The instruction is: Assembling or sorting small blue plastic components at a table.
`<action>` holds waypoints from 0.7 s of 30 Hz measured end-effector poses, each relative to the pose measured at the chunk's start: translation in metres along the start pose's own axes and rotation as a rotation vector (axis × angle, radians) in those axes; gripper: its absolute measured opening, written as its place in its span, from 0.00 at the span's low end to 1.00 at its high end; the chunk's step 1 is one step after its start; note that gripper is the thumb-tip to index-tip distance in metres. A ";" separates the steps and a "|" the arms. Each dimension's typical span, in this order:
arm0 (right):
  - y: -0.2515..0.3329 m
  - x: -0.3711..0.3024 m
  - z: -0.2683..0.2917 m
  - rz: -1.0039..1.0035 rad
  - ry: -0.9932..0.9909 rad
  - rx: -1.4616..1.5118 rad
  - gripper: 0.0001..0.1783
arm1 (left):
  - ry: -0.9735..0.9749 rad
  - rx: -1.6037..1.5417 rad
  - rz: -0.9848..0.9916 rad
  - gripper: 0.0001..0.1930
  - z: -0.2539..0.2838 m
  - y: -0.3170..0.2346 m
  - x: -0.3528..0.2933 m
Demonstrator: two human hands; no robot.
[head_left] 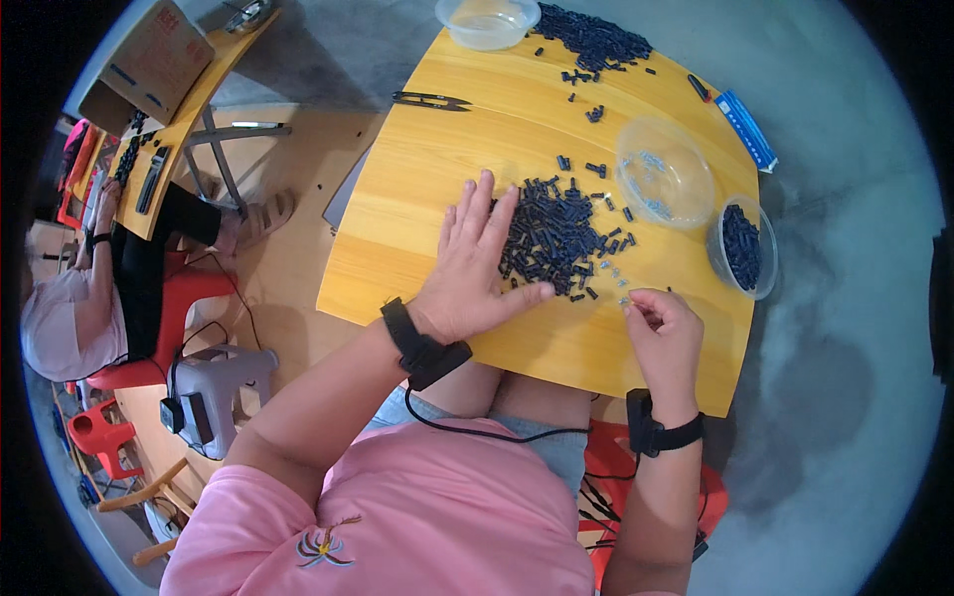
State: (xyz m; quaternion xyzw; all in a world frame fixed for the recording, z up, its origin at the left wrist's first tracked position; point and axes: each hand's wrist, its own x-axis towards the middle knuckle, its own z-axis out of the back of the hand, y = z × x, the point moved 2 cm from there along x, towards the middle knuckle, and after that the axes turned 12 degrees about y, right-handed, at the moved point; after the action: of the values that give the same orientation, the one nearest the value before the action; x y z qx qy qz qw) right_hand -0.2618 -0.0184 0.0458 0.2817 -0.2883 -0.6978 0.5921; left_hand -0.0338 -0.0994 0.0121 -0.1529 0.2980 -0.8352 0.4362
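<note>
A spread pile of small black plastic pieces lies on the yellow wooden table. My left hand is open at the left edge of the pile, with its fingers stretched out and its thumb along the near side. Right of the pile my right hand is closed, thumb and fingertips together near the table's front edge. Whatever those fingertips pinch is too small to make out. A few small silvery pieces lie in a short row between that hand and the pile.
A clear round tub holds small silvery pieces; another tub holds black pieces. Farther off are a larger black heap, a clear bowl, black thread snips and a blue-and-white packet. At left, another person sits at a second table.
</note>
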 end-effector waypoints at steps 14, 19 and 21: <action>0.006 0.042 -0.011 0.018 0.072 -0.320 0.07 | 0.125 0.164 -0.076 0.51 0.001 -0.012 0.000; 0.006 0.047 -0.009 0.048 0.089 -0.253 0.07 | 0.093 0.093 -0.037 0.48 -0.001 -0.011 0.005; 0.007 0.049 -0.011 0.093 0.102 -0.254 0.06 | 0.094 0.084 -0.044 0.49 -0.002 -0.009 0.005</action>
State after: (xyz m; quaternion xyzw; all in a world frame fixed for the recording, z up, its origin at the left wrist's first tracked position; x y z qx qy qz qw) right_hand -0.2561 -0.0688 0.0413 0.2260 -0.1800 -0.6850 0.6688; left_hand -0.0437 -0.0988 0.0167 -0.1018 0.2794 -0.8625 0.4094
